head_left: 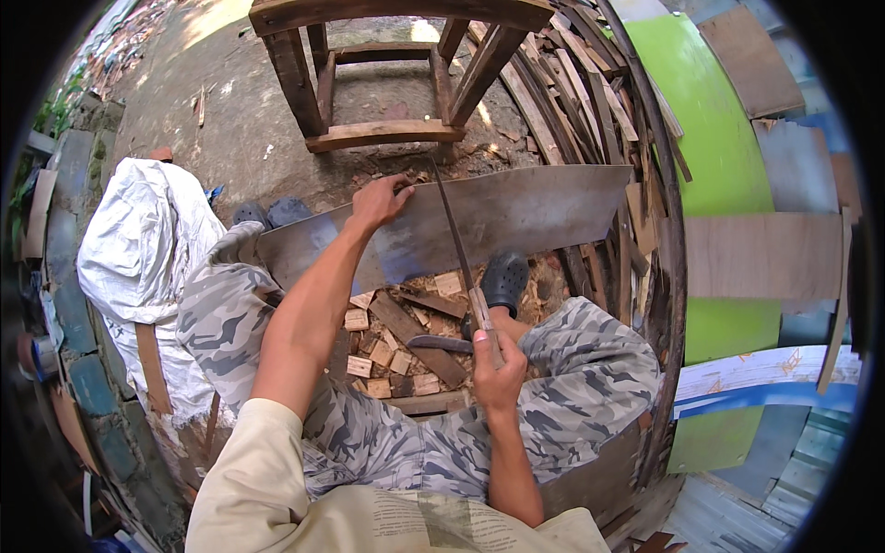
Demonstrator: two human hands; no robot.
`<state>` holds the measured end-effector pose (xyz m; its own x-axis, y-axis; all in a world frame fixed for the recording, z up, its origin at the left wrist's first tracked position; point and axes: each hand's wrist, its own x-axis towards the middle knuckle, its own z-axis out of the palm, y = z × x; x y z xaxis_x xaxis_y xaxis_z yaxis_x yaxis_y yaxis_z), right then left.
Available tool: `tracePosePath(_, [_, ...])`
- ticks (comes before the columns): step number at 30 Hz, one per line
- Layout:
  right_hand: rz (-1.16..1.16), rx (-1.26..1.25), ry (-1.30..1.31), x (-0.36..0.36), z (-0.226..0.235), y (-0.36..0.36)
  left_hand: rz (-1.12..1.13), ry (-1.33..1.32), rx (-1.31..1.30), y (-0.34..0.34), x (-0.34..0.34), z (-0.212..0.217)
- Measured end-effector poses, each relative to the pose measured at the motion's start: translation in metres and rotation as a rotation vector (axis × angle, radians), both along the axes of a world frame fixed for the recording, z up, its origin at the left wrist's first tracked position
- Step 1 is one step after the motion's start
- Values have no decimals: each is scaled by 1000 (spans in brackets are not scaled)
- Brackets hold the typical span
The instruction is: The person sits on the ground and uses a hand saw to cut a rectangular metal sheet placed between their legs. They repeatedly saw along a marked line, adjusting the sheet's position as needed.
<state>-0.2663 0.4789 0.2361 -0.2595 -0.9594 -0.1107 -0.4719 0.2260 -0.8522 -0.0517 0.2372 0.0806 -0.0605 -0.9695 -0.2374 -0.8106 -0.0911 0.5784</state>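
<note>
Left hand (380, 201) is closed over the top edge of the saw blade (498, 217), pinning it across the knees. Right hand (495, 364) is fisted on the wooden handle of a thin file (454, 230), whose tip lies on the toothed edge just beside the left fingers.

Risk: file skips off the teeth w/ uneven pressure, so it may strike those fingers (bare, no glove). Blade could also tip if grip loosens.

Blade: flat, dull grey steel, long. File: slim, dark. Wood blocks (387, 355) below: pale, square-cut. Stool (392, 74): rough brown timber.
</note>
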Motion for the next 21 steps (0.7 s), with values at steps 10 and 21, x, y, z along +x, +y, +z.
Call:
tracePosePath(10, [6, 31, -83, 3, 10, 14, 183, 57, 65, -15, 9, -22])
tracePosePath(21, [23, 56, -83, 7, 12, 26, 104, 28, 86, -7, 3, -6])
